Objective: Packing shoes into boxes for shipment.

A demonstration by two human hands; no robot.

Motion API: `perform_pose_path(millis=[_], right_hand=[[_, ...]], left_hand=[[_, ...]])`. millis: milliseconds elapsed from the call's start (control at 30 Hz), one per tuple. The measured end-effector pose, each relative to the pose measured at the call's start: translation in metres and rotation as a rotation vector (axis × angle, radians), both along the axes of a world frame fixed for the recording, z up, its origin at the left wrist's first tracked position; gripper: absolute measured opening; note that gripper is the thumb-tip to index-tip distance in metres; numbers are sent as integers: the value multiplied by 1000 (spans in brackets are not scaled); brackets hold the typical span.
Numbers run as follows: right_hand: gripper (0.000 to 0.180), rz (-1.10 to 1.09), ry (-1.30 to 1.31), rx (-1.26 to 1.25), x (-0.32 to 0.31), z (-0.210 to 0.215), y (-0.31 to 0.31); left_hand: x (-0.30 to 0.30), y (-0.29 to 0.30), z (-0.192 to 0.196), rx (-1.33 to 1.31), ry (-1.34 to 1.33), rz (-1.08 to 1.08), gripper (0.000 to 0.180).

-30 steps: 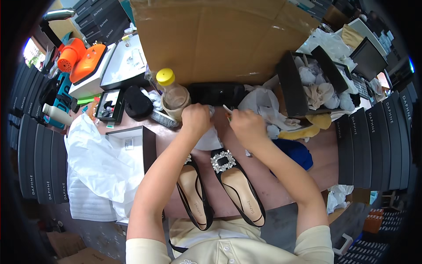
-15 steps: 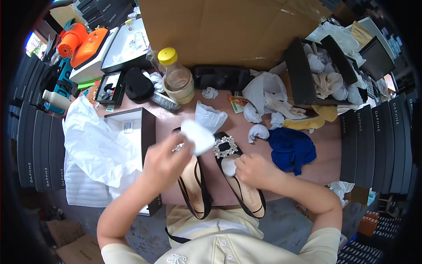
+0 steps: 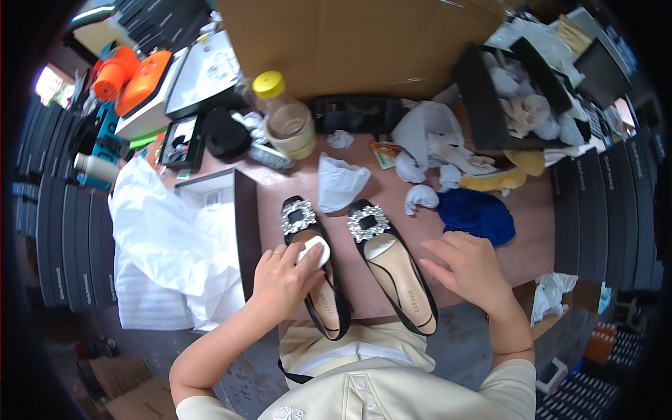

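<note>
Two black flat shoes with square jewelled buckles lie side by side, toes pointing away from me. Over the left shoe [image 3: 329, 308], my left hand [image 3: 283, 276] is closed on a white pad [image 3: 314, 253] with a rounded edge, at the opening behind the buckle. In the right shoe [image 3: 399, 290] a white insert [image 3: 380, 244] shows just behind its buckle. My right hand [image 3: 467, 269] hovers to the right of that shoe, fingers apart, holding nothing. Behind the shoes stands a crumpled piece of white paper [image 3: 341, 183].
At left, an open shoebox [image 3: 246, 231] holds white tissue [image 3: 168, 245]. A blue cloth [image 3: 479, 215] and wads of paper lie at right. A yellow-lidded jar [image 3: 285, 119] and a black box of crumpled paper [image 3: 483, 105] stand behind. Stacked dark boxes [image 3: 602, 217] flank the table.
My left hand has lowered the white pad into the left shoe's opening. The right hand has let go of the insert in the right shoe and moved off to the right.
</note>
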State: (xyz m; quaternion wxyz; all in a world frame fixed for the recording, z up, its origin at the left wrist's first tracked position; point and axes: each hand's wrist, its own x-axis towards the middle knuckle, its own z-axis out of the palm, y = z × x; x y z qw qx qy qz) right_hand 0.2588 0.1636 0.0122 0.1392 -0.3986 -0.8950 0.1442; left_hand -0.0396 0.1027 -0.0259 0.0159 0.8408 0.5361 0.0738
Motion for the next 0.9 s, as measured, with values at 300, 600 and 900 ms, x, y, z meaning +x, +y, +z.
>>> perform_pose_path(millis=[300, 600, 900], right_hand=[[43, -186, -89, 237, 12, -66, 36], [49, -197, -159, 252, -3, -92, 56], [72, -604, 182, 225, -35, -41, 127]], left_hand=[[13, 18, -4, -228, 290, -162, 40], [23, 24, -14, -103, 349, -113, 23], [41, 81, 19, 84, -230, 275, 36]])
